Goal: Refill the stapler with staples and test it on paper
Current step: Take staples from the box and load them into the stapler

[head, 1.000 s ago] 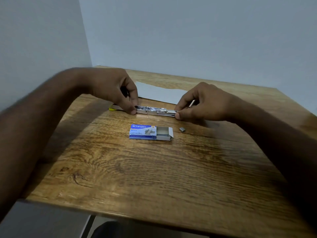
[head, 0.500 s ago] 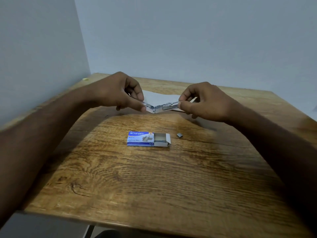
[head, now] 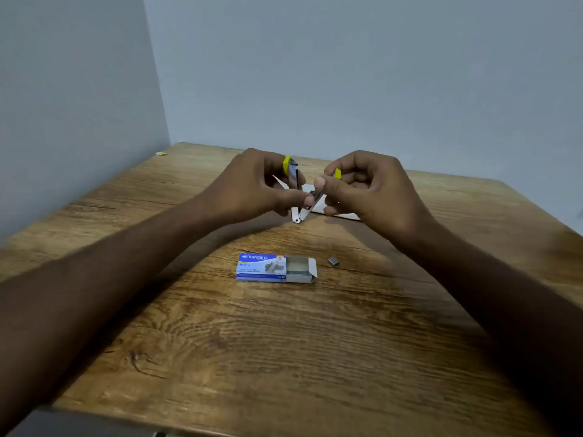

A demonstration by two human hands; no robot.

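Note:
A small metal stapler (head: 299, 212) with yellow ends is held above the table, folded into a V with its hinge pointing down. My left hand (head: 255, 184) grips one arm of it, the yellow tip showing above my fingers. My right hand (head: 366, 187) pinches the other arm between thumb and fingers. A white paper sheet (head: 339, 212) lies on the table behind my hands, mostly hidden. Nearer to me sits a blue staple box (head: 265, 268) with its inner tray slid out to the right. A short loose strip of staples (head: 333, 261) lies just right of the box.
The wooden table (head: 284, 357) stands in a corner, with grey walls to the left and behind. A tiny yellow scrap (head: 161, 153) lies at the table's far left edge. The table's front edge runs along the bottom of the view.
The stapler was lying flat and opened out on the table; both hands have lifted it and folded its two arms up toward each other into a V.

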